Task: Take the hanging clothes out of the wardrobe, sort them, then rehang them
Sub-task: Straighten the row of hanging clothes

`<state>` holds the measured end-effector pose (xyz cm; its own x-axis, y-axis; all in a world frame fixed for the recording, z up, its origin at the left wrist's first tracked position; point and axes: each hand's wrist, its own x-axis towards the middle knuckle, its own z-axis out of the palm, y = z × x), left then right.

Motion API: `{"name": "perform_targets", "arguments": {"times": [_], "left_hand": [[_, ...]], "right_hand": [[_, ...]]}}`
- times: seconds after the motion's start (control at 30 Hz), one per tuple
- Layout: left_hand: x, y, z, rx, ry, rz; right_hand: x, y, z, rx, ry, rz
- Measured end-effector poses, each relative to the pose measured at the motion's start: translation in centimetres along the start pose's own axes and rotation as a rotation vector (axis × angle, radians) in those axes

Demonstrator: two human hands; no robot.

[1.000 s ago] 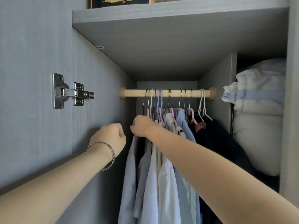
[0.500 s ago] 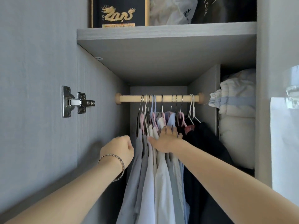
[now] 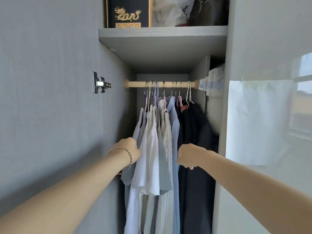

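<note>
Several light shirts (image 3: 152,149) in white, grey and pale blue hang on hangers from the wooden rail (image 3: 135,84), with dark garments (image 3: 195,132) to their right. My left hand (image 3: 128,149), a bracelet on its wrist, touches the left edge of the light shirts; its fingers are hidden behind the hand. My right hand (image 3: 189,156) is curled in a fist at the seam between the pale blue shirt and the dark garments, with nothing visibly in it. Two empty white hangers (image 3: 189,97) hang at the rail's right end.
The wardrobe's grey left wall carries a metal hinge (image 3: 100,83). A shelf (image 3: 162,32) above the rail holds a black box and bags. Folded bedding (image 3: 214,102) fills the compartment to the right. A glossy door (image 3: 270,115) stands at the right.
Both hands have dropped from the hanger necks to mid-shirt height. My right hand moved right to the edge of the dark garments and curled; my left hand came against the shirts.
</note>
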<state>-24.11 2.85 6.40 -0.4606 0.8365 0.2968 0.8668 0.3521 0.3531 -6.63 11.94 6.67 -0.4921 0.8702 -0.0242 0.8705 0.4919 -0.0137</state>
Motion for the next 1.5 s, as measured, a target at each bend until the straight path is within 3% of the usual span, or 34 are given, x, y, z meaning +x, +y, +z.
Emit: {"name": "perform_targets", "arguments": {"times": [0.37, 0.6, 0.77, 0.83, 0.9, 1.0, 1.07, 1.2, 1.5], "left_hand": [[-18.0, -3.3, 1.4, -0.004, -0.205, -0.251], [-26.4, -9.7, -1.5, -0.081, -0.324, -0.559], [-30.1, -12.2, -4.4, -0.118, -0.659, -0.740], [-31.4, -12.8, -4.9, -0.011, -0.808, -0.750], [-32.5, -13.7, -5.1, 0.129, -0.845, -0.727], [-33.4, -15.0, -5.2, 0.282, -0.714, -0.559], [-33.2, -16.0, -5.4, 0.249, -0.538, -0.460], [-32.6, -18.0, -6.5, -0.258, -0.214, -0.370], [-32.3, -16.3, -7.2, -0.128, -0.210, -0.059]], "right_hand": [[-13.9, 0.2, 8.4, -0.056, -0.235, -0.091], [-19.2, -3.1, 9.1, -0.029, -0.275, -0.170], [-21.5, -7.2, 9.2, 0.023, -0.287, -0.195], [-22.0, -8.7, 9.5, 0.049, -0.296, -0.201], [-22.1, -10.0, 9.8, 0.047, -0.280, -0.214], [-22.5, -11.4, 10.1, 0.028, -0.260, -0.201], [-22.9, -12.1, 10.0, 0.008, -0.263, -0.195], [-24.0, -12.5, 9.9, 0.013, -0.258, -0.174], [-25.4, -7.9, 9.4, 0.065, -0.184, -0.014]]}}
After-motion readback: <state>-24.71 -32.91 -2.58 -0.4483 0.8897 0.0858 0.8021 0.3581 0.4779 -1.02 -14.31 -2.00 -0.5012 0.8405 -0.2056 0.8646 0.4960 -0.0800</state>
